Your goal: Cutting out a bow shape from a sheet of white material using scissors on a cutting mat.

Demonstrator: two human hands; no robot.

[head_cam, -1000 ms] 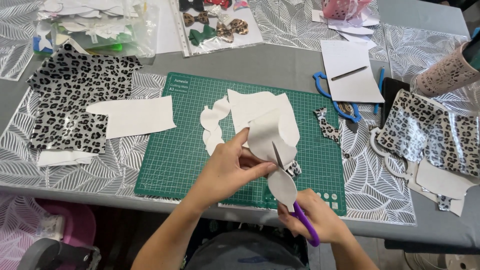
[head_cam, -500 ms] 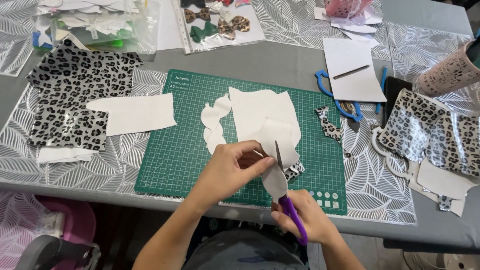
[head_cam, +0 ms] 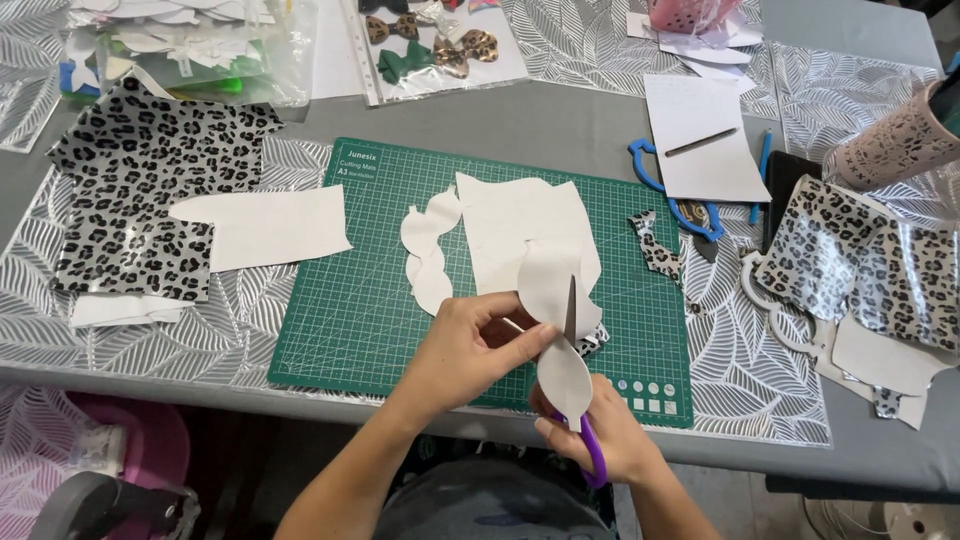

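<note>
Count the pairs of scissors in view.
2: the purple-handled scissors in the right hand, cutting the white piece the left hand holds; blue-handled scissors right of the green mat. Clutter may hide more.

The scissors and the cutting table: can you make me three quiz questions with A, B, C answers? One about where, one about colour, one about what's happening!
1. Where does the wavy white cutout lie?
A on the green cutting mat
B on the floor
C in a bag

2. What colour are the scissors' handles?
A red
B purple
C yellow

3. What does the left hand do?
A rests flat
B holds a pencil
C pinches the white piece being cut

Answers: 1 A, it rests on the mat's grid. 2 B, purple shows in the right hand. 3 C, fingers grip the piece beside the blades.
</note>
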